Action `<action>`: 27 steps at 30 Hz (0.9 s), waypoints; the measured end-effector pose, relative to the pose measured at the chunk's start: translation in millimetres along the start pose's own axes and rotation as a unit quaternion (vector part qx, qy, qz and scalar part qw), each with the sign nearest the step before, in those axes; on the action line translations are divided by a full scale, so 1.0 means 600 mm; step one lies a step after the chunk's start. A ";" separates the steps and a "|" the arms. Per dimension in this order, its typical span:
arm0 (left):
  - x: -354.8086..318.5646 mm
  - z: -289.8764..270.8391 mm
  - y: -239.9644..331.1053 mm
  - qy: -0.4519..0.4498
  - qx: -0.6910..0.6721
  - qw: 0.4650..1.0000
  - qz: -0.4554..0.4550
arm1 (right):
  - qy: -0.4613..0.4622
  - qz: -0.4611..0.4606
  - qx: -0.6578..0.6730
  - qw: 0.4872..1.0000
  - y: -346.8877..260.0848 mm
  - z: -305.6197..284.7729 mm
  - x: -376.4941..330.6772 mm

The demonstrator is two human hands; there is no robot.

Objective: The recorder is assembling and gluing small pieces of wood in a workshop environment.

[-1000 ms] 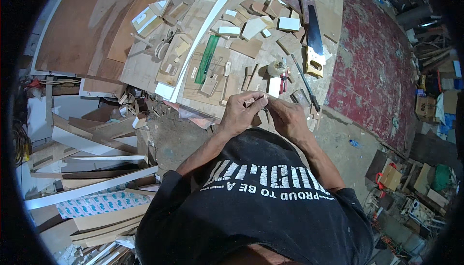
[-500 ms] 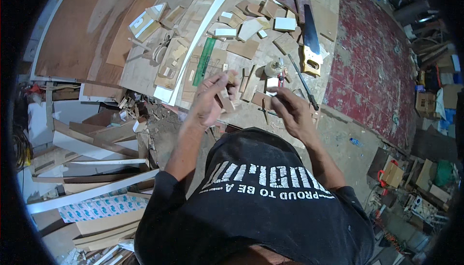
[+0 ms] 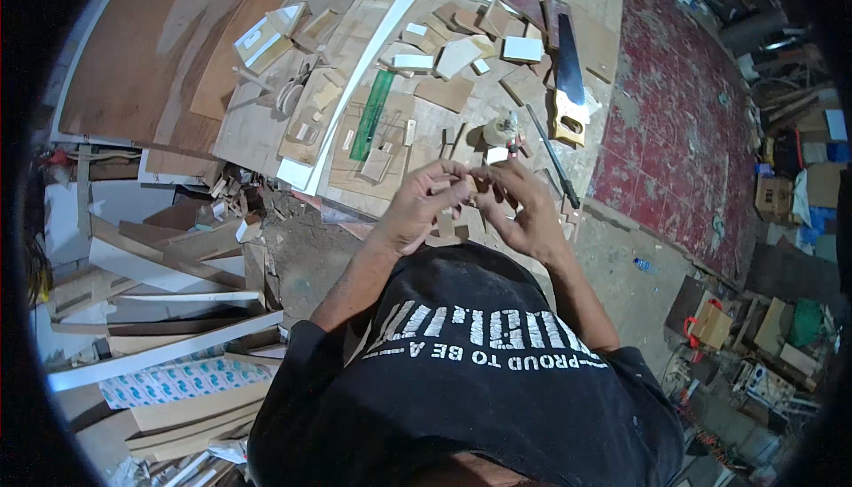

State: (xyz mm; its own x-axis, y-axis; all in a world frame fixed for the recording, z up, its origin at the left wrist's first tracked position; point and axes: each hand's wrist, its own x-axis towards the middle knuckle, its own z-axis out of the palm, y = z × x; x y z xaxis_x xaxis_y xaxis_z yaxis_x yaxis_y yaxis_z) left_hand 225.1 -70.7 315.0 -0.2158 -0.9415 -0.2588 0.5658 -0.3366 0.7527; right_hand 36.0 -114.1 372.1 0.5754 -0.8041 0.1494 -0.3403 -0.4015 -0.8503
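Observation:
My left hand [image 3: 428, 203] and my right hand [image 3: 522, 207] meet over the near edge of the workbench, fingers bent and tips close together. Pinched between them is a small wooden piece [image 3: 479, 187], mostly covered by the fingers. Below the left fingers, a pale wooden bit [image 3: 446, 224] shows; whether it is held or lies on the bench I cannot tell. Left of the hands, a small wooden block [image 3: 376, 166] rests on a thin board beside a green ruler [image 3: 373, 114]. A short wooden strip [image 3: 409, 132] lies near the ruler. Just beyond the right hand stands a small bottle [image 3: 499, 131].
A handsaw [image 3: 570, 79] lies at the right of the bench, with a dark slim tool [image 3: 552, 157] nearer me. Several wood offcuts [image 3: 457, 54] cover the far middle. Large brown sheets [image 3: 151, 43] lie at the left, above a scrap pile [image 3: 177, 309].
My left hand has moved right, away from the ruler, and its fingers now meet those of my right hand. The block beside the ruler has come into view. The right hand has shifted slightly left.

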 end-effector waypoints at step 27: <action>-0.070 -0.273 -0.061 0.332 0.080 0.939 -0.045 | 0.017 0.168 -0.198 0.965 0.404 0.245 0.040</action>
State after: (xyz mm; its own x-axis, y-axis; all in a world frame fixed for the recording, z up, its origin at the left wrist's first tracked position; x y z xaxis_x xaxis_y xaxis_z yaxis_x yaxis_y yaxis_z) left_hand 343.7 -21.5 199.2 0.3165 -0.7295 -0.6064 0.4310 -0.4589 0.7769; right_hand 76.6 -166.4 95.2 0.3601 -0.9295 -0.0792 -0.7653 -0.2458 -0.5949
